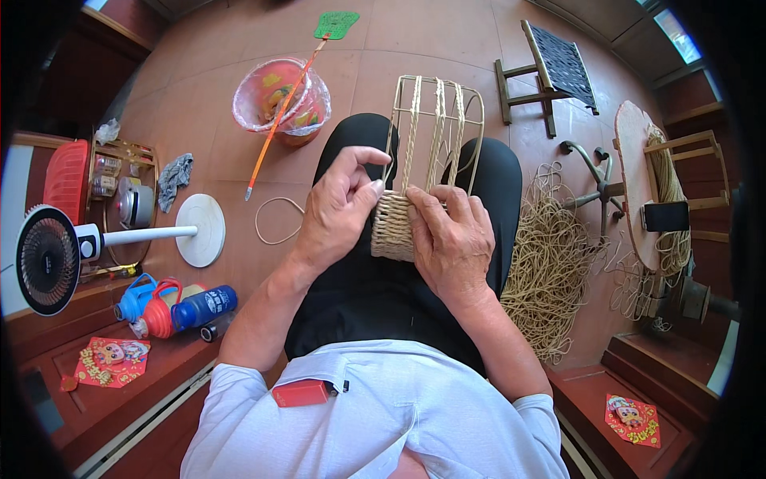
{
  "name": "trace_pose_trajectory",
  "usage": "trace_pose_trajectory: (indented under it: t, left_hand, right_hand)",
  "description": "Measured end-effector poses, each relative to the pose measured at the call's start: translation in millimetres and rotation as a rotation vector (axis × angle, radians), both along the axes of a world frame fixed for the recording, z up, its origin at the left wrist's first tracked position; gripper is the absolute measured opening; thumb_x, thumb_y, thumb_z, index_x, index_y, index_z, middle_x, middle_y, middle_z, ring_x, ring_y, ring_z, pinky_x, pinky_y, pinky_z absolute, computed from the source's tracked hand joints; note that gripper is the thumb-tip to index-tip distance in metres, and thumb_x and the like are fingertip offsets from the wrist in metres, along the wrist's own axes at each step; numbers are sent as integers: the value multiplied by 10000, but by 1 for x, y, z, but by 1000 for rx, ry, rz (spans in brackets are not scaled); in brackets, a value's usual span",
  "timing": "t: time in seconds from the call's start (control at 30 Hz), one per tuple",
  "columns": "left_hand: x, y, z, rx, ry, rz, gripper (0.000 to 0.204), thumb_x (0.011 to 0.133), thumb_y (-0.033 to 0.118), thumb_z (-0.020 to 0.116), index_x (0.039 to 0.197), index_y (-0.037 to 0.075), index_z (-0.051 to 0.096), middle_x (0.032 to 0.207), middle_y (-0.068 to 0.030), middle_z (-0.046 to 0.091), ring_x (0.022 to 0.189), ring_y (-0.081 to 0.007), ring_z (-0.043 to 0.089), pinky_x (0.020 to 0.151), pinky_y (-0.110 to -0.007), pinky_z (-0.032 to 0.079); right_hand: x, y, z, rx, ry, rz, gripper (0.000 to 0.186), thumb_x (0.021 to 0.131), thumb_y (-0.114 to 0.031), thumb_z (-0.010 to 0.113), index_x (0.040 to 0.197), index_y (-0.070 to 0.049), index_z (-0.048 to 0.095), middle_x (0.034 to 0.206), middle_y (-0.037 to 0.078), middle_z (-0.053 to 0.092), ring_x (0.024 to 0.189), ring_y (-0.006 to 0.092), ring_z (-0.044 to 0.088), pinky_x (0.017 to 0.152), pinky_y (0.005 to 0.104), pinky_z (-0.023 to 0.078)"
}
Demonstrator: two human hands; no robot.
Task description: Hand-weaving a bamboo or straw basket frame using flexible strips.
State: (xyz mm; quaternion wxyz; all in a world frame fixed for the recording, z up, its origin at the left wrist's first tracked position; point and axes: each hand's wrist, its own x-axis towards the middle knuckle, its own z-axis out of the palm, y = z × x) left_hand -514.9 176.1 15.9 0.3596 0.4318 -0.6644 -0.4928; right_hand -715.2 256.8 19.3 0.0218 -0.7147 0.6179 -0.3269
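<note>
A half-woven basket (390,227) of straw-coloured cord stands on a wire frame between my knees, its lower part tightly woven and long twisted strands running up its open upper part. My left hand (335,207) is at its left side, index finger crooked at the upright wire, thumb by the weave's top edge; a thin strand seems to be at its fingertips, too small to be sure. My right hand (451,239) grips the woven part from the right, fingers bent over its upper edge and front.
A lined bucket (263,80) with a fly swatter (335,24) lies ahead; a folding stool (562,64) at front right. Cord heap (550,295) and round board (630,184) are right. A fan (48,259), bottles (203,307) and rag (174,180) are left.
</note>
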Motion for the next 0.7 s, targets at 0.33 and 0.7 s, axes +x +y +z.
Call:
trace_pose_trajectory:
  t: [0.33, 0.7]
  left_hand:
    - [3, 3, -12, 556, 488, 37, 285, 1156, 152, 750, 1408, 117, 621, 883, 128, 557, 674, 49, 390, 545, -151, 288]
    - [-1, 1, -21, 242, 300, 222, 195, 1176, 161, 740, 1330, 65, 669, 916, 76, 632, 684, 9, 492, 565, -199, 400]
  right_hand:
    - [11, -10, 3, -81, -60, -17, 209, 1006, -133, 841, 1214, -131, 815, 1120, 70, 656, 989, 285, 674, 851, 442, 520]
    - [25, -31, 0, -19, -72, -7, 143, 985, -224, 854, 906, -129, 781, 979, 60, 633, 915, 293, 658, 808, 462, 458]
